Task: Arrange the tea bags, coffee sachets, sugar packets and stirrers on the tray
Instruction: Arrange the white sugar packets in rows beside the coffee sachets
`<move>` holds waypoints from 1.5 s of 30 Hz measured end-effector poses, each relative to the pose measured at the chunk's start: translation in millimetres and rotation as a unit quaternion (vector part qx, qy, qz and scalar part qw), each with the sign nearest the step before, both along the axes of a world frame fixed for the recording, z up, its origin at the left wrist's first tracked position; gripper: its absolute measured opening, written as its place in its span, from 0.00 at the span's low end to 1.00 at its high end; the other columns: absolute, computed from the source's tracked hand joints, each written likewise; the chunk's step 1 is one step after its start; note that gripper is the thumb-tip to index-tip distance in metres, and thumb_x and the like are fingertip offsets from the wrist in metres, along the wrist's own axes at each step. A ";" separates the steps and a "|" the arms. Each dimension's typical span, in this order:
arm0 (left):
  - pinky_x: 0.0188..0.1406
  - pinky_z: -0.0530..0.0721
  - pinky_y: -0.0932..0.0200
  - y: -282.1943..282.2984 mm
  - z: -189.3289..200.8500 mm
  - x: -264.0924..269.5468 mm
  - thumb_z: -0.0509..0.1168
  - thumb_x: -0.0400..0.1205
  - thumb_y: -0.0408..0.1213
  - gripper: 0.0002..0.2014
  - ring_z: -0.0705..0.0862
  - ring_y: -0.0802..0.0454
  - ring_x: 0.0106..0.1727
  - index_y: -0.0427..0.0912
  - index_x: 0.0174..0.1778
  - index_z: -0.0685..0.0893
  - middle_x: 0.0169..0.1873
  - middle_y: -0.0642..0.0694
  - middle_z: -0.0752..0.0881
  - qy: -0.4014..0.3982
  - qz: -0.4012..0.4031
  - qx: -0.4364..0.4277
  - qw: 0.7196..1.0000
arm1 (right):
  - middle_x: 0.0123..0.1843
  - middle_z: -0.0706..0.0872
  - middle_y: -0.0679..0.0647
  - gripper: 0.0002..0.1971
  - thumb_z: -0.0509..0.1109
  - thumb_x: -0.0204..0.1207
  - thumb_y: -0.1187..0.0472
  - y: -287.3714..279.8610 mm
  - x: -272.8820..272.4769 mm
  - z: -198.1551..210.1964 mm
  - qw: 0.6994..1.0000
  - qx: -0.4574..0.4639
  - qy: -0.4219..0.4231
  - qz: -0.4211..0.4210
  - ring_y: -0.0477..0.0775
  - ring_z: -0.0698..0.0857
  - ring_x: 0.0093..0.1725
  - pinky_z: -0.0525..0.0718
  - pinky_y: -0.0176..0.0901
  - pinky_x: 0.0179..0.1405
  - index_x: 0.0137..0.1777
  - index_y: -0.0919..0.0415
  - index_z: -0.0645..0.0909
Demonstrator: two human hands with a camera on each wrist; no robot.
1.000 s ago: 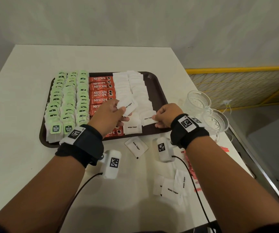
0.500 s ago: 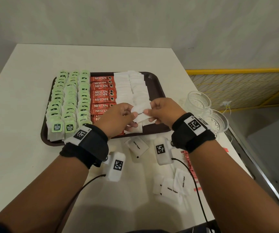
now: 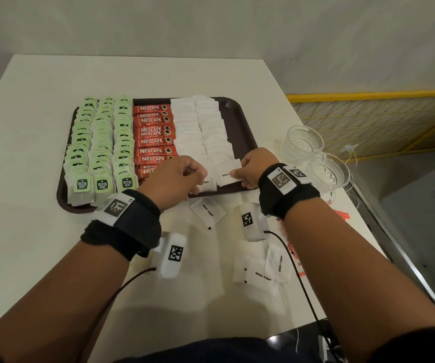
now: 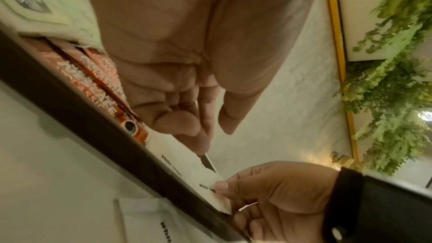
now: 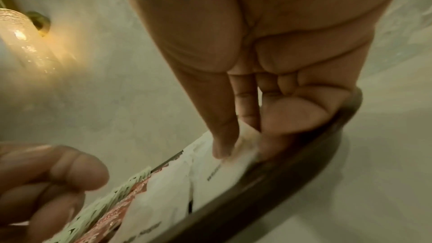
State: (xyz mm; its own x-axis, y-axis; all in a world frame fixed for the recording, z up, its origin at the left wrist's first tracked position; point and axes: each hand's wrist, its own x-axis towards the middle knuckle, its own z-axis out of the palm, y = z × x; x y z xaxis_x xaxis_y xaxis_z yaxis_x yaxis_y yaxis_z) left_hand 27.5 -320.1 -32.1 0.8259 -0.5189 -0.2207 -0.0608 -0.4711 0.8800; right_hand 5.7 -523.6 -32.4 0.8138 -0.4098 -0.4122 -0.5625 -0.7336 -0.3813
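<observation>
A dark brown tray (image 3: pixel 240 119) holds rows of green tea bags (image 3: pixel 101 142), red coffee sachets (image 3: pixel 153 132) and two columns of white sugar packets (image 3: pixel 200 127). My right hand (image 3: pixel 234 175) pinches a sugar packet (image 3: pixel 225 176) between thumb and forefinger at the front of the right column, low over the tray rim (image 5: pixel 304 163). My left hand (image 3: pixel 200 176) is beside it with loosely curled fingers; one fingertip (image 4: pixel 203 145) rests on the front packet of the left column, thumb apart. Red stirrers (image 3: pixel 342 214) lie on the table at the right, partly hidden by my right arm.
Loose sugar packets lie on the white table: one (image 3: pixel 208 210) just before the tray, a small pile (image 3: pixel 262 271) nearer me. Two clear glasses (image 3: pixel 304 142) (image 3: pixel 331 171) stand right of the tray near the table's edge. Wrist cables trail over the table.
The packet my left hand held up passed to my right hand, which has lowered it onto the front of the right sugar column. My left hand has let go of it.
</observation>
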 end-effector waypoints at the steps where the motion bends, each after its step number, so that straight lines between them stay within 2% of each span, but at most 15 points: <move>1: 0.38 0.83 0.60 1.1 -0.1 -2.4 0.63 0.86 0.41 0.05 0.88 0.55 0.42 0.47 0.50 0.83 0.45 0.49 0.88 -0.013 -0.006 0.014 1.000 | 0.50 0.90 0.60 0.20 0.74 0.75 0.48 1.2 -2.1 3.7 0.999 -0.037 0.002 0.018 0.58 0.89 0.52 0.86 0.51 0.57 0.52 0.67 0.86; 4: 0.40 0.81 0.60 3.3 -2.1 -9.9 0.65 0.86 0.42 0.06 0.85 0.55 0.43 0.45 0.50 0.84 0.43 0.50 0.86 -0.084 -0.036 0.084 0.992 | 0.49 0.89 0.61 0.22 0.71 0.76 0.45 1.8 -17.1 20.2 0.995 -0.081 -0.042 0.035 0.58 0.88 0.49 0.85 0.50 0.56 0.51 0.68 0.86; 7: 0.38 0.74 0.67 0.0 -3.7 -21.7 0.64 0.86 0.41 0.06 0.84 0.55 0.46 0.46 0.51 0.86 0.45 0.52 0.86 -0.148 -0.069 0.155 0.974 | 0.41 0.89 0.60 0.17 0.73 0.76 0.50 -0.4 -49.5 36.9 0.994 -0.041 -0.093 0.041 0.56 0.87 0.42 0.84 0.45 0.49 0.45 0.67 0.87; 9: 0.44 0.77 0.64 -5.7 -6.2 -31.4 0.63 0.86 0.39 0.08 0.85 0.52 0.48 0.44 0.50 0.88 0.46 0.49 0.87 -0.168 -0.088 0.188 0.964 | 0.39 0.87 0.53 0.12 0.76 0.74 0.51 -2.8 -77.2 44.0 0.993 -0.005 -0.113 0.045 0.52 0.86 0.41 0.83 0.44 0.45 0.44 0.62 0.86; 11: 0.53 0.80 0.58 -11.7 -8.6 -41.7 0.63 0.85 0.38 0.08 0.85 0.49 0.51 0.43 0.48 0.87 0.49 0.46 0.88 -0.176 -0.097 0.221 0.954 | 0.42 0.85 0.49 0.10 0.77 0.72 0.51 -6.6 -104.7 44.4 0.992 0.004 -0.107 0.067 0.48 0.85 0.42 0.83 0.42 0.45 0.46 0.56 0.85; 14: 0.62 0.81 0.50 -20.4 -10.5 -55.4 0.63 0.86 0.42 0.11 0.84 0.45 0.57 0.41 0.57 0.86 0.56 0.43 0.86 -0.219 -0.109 0.291 0.925 | 0.44 0.85 0.47 0.11 0.79 0.70 0.52 -12.9 -142.9 34.4 0.993 -0.017 -0.049 0.107 0.47 0.84 0.45 0.80 0.40 0.47 0.50 0.54 0.85; 18: 0.61 0.83 0.47 -29.7 -9.1 -68.0 0.65 0.85 0.41 0.13 0.84 0.41 0.58 0.40 0.61 0.84 0.58 0.40 0.84 -0.257 -0.098 0.361 0.891 | 0.46 0.83 0.44 0.16 0.80 0.68 0.50 -17.4 -177.5 17.3 0.986 -0.050 0.006 0.156 0.46 0.82 0.47 0.80 0.40 0.49 0.54 0.51 0.84; 22: 0.61 0.83 0.49 -38.7 -9.6 -79.2 0.64 0.85 0.35 0.11 0.84 0.42 0.57 0.41 0.62 0.81 0.58 0.40 0.83 -0.257 -0.089 0.405 0.873 | 0.59 0.82 0.47 0.29 0.80 0.68 0.48 -14.6 -187.2 9.8 0.980 -0.072 0.019 0.187 0.49 0.81 0.57 0.81 0.44 0.58 0.68 0.52 0.78; 25: 0.61 0.83 0.47 -38.0 -14.0 -81.0 0.66 0.84 0.35 0.15 0.84 0.40 0.58 0.40 0.66 0.77 0.59 0.39 0.83 -0.231 -0.069 0.396 0.886 | 0.68 0.78 0.53 0.34 0.79 0.69 0.47 -8.6 -187.2 5.8 0.970 -0.099 0.032 0.218 0.54 0.79 0.65 0.79 0.48 0.65 0.73 0.55 0.74; 28: 0.60 0.83 0.47 -35.6 -13.4 -78.2 0.70 0.81 0.40 0.21 0.84 0.41 0.59 0.38 0.68 0.77 0.60 0.40 0.83 -0.191 -0.051 0.386 0.901 | 0.72 0.75 0.57 0.33 0.78 0.70 0.46 -4.3 -186.1 4.4 0.963 -0.121 0.040 0.236 0.58 0.77 0.69 0.78 0.51 0.66 0.73 0.56 0.73; 33: 0.58 0.85 0.48 -35.5 -12.0 -79.4 0.73 0.77 0.43 0.21 0.84 0.43 0.56 0.38 0.63 0.81 0.58 0.41 0.84 -0.166 -0.044 0.412 0.895 | 0.63 0.77 0.56 0.26 0.77 0.71 0.48 -0.1 -185.2 6.3 0.955 -0.140 0.029 0.259 0.58 0.78 0.63 0.78 0.49 0.58 0.66 0.57 0.76; 36: 0.58 0.85 0.48 -36.8 -11.5 -83.9 0.74 0.77 0.39 0.21 0.84 0.42 0.56 0.38 0.63 0.80 0.60 0.39 0.81 -0.162 -0.032 0.418 0.893 | 0.58 0.81 0.55 0.23 0.78 0.70 0.51 1.0 -186.4 6.6 0.959 -0.126 0.015 0.255 0.57 0.80 0.57 0.79 0.46 0.52 0.60 0.58 0.76; 39: 0.57 0.84 0.50 -36.3 -11.7 -84.6 0.73 0.77 0.35 0.25 0.83 0.41 0.58 0.38 0.68 0.75 0.63 0.38 0.79 -0.141 -0.025 0.384 0.912 | 0.55 0.83 0.56 0.17 0.76 0.73 0.59 -1.3 -188.1 10.9 0.968 -0.080 -0.022 0.236 0.57 0.82 0.54 0.81 0.44 0.48 0.58 0.61 0.76; 42: 0.58 0.82 0.54 -33.1 -11.6 -83.8 0.74 0.76 0.35 0.32 0.82 0.42 0.62 0.40 0.75 0.71 0.65 0.41 0.81 -0.121 -0.029 0.361 0.924 | 0.47 0.81 0.50 0.16 0.79 0.71 0.59 -2.4 -191.3 20.6 0.980 0.027 -0.066 0.188 0.49 0.80 0.45 0.78 0.39 0.38 0.54 0.59 0.78; 45: 0.50 0.79 0.57 -30.5 -11.6 -85.0 0.74 0.75 0.35 0.28 0.81 0.45 0.57 0.43 0.71 0.74 0.61 0.43 0.82 -0.112 -0.027 0.346 0.931 | 0.42 0.83 0.49 0.19 0.83 0.66 0.57 6.6 -193.7 22.2 0.975 0.130 -0.070 0.163 0.45 0.80 0.37 0.76 0.37 0.32 0.53 0.56 0.81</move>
